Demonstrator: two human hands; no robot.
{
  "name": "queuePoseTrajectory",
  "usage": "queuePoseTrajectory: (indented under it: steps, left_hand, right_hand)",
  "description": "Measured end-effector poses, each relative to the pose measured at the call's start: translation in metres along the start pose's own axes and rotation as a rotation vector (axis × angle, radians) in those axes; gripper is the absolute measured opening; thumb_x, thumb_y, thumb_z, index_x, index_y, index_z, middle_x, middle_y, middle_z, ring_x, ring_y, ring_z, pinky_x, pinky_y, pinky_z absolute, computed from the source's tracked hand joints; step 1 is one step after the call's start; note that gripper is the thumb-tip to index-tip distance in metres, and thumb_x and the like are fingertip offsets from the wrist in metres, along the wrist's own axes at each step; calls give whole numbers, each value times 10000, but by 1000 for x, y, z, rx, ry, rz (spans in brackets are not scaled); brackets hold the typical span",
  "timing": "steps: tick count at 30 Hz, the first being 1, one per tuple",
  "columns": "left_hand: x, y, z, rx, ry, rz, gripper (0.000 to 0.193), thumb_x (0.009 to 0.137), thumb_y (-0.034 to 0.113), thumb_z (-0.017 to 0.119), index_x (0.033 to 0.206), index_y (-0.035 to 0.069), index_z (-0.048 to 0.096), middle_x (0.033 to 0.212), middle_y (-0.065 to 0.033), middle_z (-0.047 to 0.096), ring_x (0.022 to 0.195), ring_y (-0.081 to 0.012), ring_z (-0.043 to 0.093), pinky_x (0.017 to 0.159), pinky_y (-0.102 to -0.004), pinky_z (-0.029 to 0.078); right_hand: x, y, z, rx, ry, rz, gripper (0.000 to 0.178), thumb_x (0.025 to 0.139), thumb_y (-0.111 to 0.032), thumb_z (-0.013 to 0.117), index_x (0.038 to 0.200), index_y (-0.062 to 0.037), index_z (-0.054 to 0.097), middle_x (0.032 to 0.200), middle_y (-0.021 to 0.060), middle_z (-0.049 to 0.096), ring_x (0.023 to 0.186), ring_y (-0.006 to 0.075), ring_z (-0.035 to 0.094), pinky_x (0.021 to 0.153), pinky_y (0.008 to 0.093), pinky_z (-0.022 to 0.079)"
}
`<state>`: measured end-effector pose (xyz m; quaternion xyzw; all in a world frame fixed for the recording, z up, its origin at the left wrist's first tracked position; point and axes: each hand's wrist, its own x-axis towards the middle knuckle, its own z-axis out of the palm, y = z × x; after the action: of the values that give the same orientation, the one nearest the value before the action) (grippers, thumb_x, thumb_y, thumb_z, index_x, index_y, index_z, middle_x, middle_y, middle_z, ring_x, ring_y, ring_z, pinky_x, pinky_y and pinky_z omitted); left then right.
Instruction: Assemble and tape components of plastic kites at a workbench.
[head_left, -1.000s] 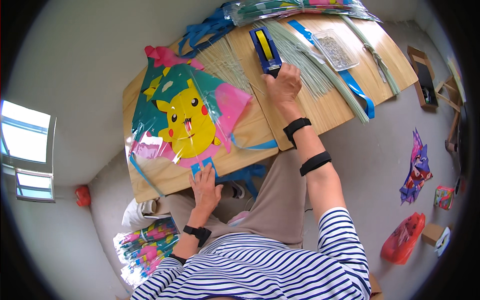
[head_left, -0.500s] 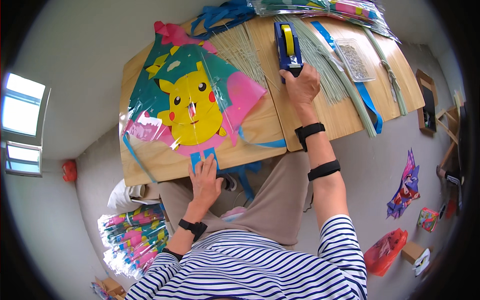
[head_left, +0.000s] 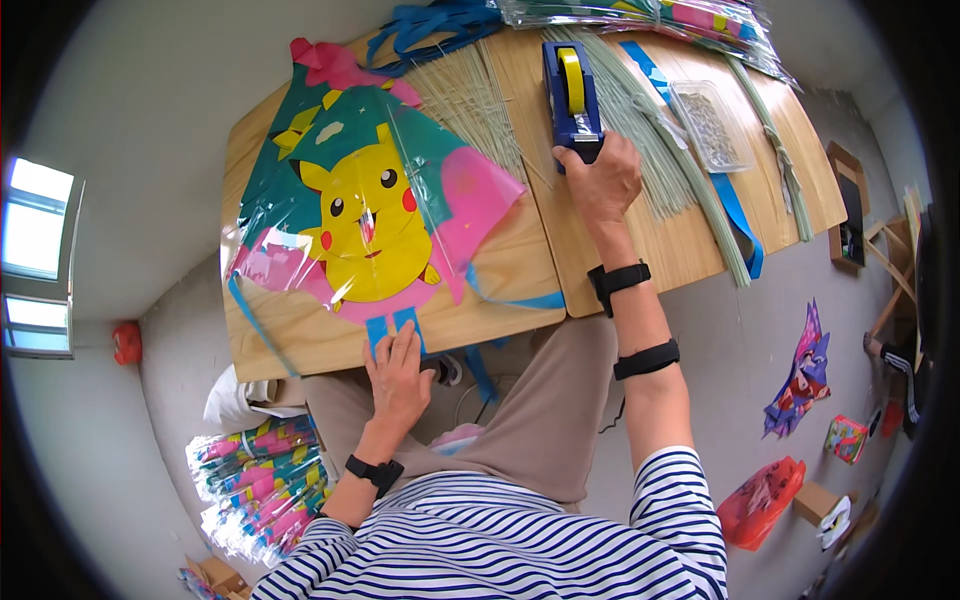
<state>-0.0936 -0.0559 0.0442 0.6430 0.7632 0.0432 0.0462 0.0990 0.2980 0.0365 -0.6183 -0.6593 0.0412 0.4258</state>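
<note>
Near end of one printed sheet (head_left: 365, 225) is touched by flattened left hand (head_left: 400, 384), one tape dispenser (head_left: 588, 97), farther right, by right hand (head_left: 606, 180), grip unclear.

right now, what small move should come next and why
Probably draw a short piece from the tape dispenser: the right hand is at its near end, while the left hand rests on the blue strip at the lower edge of the printed sheet.
</note>
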Motion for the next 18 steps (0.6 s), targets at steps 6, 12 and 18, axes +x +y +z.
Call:
queuePoseTrajectory:
  steps: [6,12,18]
  left_hand:
    - [1,0,-2,7,-32,-6,689,715,144,798,1335,-45,566,1511,-117,461,1264,-358,447,1161,-617,233]
    - [2,1,-2,22,-48,-3,691,703,145,800,1327,-41,568,1523,-113,448,1256,-362,450,1162,-619,238]
    - [3,2,-2,39,-49,5,688,701,149,800,1321,-37,567,1525,-113,444,1252,-366,451,1161,-619,239]
  right_hand:
    - [2,0,-2,3,-35,7,502,633,-373,875,887,-26,615,914,136,625,908,333,619,732,454,548]
    - [4,3,-1,-7,-45,3,503,613,-373,886,859,-48,590,898,131,612,896,315,618,701,431,548]
    - [4,3,-1,1,-38,-5,517,601,-371,889,853,-48,572,891,127,599,883,312,613,696,433,542]
